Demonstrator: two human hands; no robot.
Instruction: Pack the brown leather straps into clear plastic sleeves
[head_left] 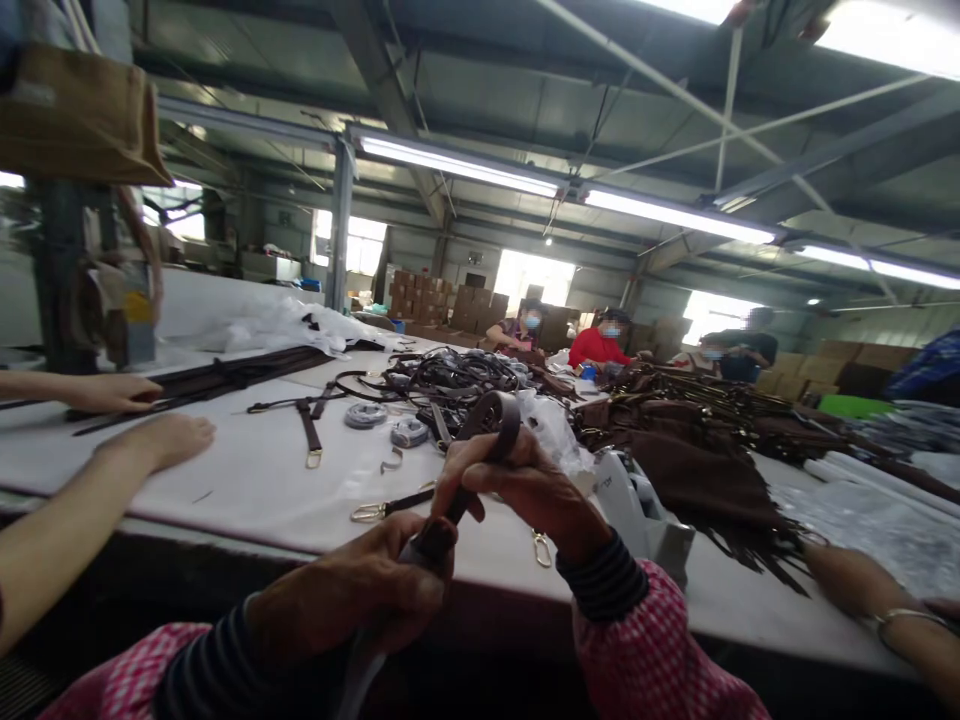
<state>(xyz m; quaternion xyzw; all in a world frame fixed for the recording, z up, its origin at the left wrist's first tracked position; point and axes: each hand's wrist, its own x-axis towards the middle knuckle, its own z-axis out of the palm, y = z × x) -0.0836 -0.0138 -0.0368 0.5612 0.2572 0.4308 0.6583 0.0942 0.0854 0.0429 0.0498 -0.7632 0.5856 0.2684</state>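
Note:
My left hand point(375, 585) is closed around the lower part of a brown leather strap point(504, 420), just above the table's front edge. Above it, my right hand point(517, 485) pinches the same strap, which curls into a loop over the fingers. A pale grey strip point(364, 665) hangs below my left hand; whether it joins the strap is hidden. Just beyond my hands, a gold snap hook point(369, 512) on a dark strap lies on the table. Another gold hook point(541, 548) rests under my right wrist.
A heap of dark straps point(457, 375) covers the table's middle, near coiled grey strips point(365, 415). To the right are a white box point(645, 510) and brown fringed pieces point(697, 480). Other people's arms reach in at left point(150, 445) and right point(855, 585); several people sit or stand beyond.

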